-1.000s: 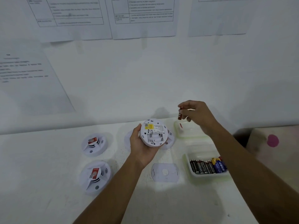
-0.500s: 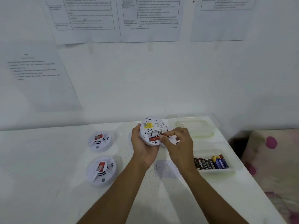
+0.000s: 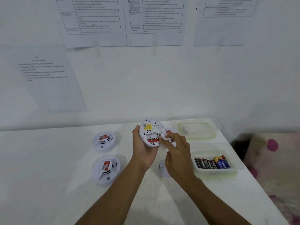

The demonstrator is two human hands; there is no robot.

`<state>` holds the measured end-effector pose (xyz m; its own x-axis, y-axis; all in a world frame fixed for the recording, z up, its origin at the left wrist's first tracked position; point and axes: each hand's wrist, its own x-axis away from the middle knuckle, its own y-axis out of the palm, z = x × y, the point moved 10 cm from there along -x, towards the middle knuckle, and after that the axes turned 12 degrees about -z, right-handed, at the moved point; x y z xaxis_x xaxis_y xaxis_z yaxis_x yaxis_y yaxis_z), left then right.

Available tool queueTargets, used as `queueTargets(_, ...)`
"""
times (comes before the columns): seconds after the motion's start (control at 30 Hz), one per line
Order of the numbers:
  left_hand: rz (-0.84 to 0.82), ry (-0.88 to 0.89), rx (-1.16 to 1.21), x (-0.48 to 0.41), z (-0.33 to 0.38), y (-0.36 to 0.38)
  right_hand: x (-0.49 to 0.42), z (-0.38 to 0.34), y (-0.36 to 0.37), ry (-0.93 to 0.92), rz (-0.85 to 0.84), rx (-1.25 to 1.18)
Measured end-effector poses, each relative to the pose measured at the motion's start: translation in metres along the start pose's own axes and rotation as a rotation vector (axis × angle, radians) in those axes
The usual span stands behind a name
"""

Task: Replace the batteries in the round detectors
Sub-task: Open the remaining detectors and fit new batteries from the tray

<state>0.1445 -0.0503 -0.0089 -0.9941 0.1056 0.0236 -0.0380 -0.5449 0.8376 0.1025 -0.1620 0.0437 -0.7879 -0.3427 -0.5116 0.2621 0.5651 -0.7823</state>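
Note:
My left hand [image 3: 141, 151] grips a round white detector [image 3: 151, 128] above the table, its back with a yellow label turned toward me. A red battery [image 3: 152, 140] lies in the lower slot of the open compartment; the slot above it is empty. My right hand [image 3: 177, 153] pinches the battery's right end with thumb and forefinger. Two more detectors [image 3: 103, 141] [image 3: 106, 169] lie face up on the left, each with a red tag. A third detector [image 3: 168, 131] is mostly hidden behind my right hand.
A clear tray [image 3: 215, 173] at the right holds several black and blue batteries [image 3: 211, 163]. Behind it stands an empty clear container [image 3: 212, 137]. A flat white cover plate [image 3: 162, 168] lies under my right wrist. The table's right edge borders pink-dotted fabric [image 3: 272, 145].
My right hand came from above the far container with the red battery and set it into the detector's lower slot. My left hand kept holding the detector.

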Motion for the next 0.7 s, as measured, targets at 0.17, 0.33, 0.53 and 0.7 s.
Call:
queueTargets(0.17,-0.028,-0.032,0.008,-0.007,0.002,-0.002,-0.023,0.023,-0.006,0.019,-0.135,-0.4)
queueTargets(0.33,-0.038,-0.053,0.052,-0.02,0.001,0.0,-0.071,0.105,-0.038,0.315,-0.091,-0.396)
queueTargets(0.53,-0.037,-0.089,0.061,-0.031,-0.005,-0.007,-0.109,0.181,-0.01,0.527,-0.485,-0.082)
queueTargets(0.7,-0.035,-0.1,0.07,-0.043,-0.005,-0.008,-0.114,0.194,0.031,0.575,-0.808,-0.103)
